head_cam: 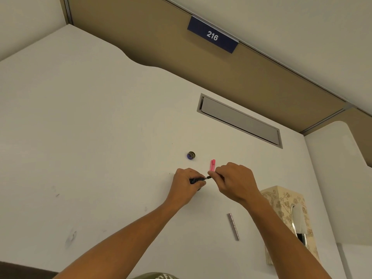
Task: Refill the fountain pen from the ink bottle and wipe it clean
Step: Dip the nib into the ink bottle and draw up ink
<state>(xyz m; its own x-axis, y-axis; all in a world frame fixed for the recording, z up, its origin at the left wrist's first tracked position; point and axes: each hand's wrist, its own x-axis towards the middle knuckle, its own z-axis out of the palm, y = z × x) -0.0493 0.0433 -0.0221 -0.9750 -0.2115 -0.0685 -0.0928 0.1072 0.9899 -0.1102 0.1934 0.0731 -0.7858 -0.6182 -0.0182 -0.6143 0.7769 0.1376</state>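
1. Left hand (186, 186) wraps a small dark ink bottle (193, 181), steadying it on the white counter (100, 137); my guess is the hold stops it tipping while the pen works at its mouth. Left grip is clamped around the bottle.
2. Right hand (234, 181) pinches the thin black-and-silver pen section (207, 178) at its rear end, tip pointing toward the left grip. Fingers closed on it. Whether the nib is inside the bottle mouth I cannot tell; the left hand's fingers cover that spot.
3. The pen section reads as slim, dark, with a short silver band; it bridges the small gap between the two grips, roughly level.
4. Round dark bottle cap (191, 155) lies beyond the left grip, apart from it, so the bottle appears open.
5. Pink plastic pen cap (213, 165) lies just beyond the right grip, parked clear of the work.
6. Grey-purple metallic pen barrel (233, 226) lies on the counter nearer me than the right grip, unscrewed and set aside.
7. Cream floral tissue box (285, 208) stands to the outer side of the right forearm, handy for wiping; wiping looks not yet begun.
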